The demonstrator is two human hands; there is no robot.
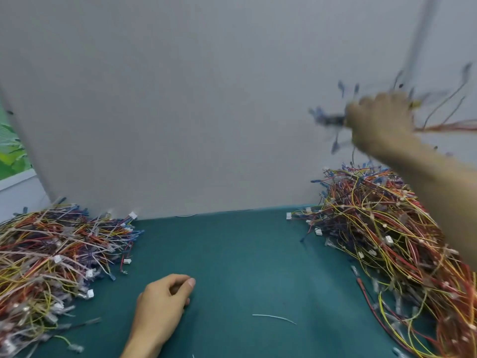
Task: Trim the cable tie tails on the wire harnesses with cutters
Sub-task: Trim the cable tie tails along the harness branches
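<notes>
Right hand (380,120) fingers (367,102) clutch a blurred harness (326,119).

Tangled multicoloured wire harnesses (374,228) in two heaps

Teal table mat (232,254) below a grey partition panel (180,99), blurred greenery (10,151) at far left

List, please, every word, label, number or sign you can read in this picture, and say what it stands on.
None: no text can be read.
Grey panel: blank.
Green mat: no print.
White connectors in the left pile and right pile: too small and blurred.
The harness in the right hand: motion-blurred.
</notes>
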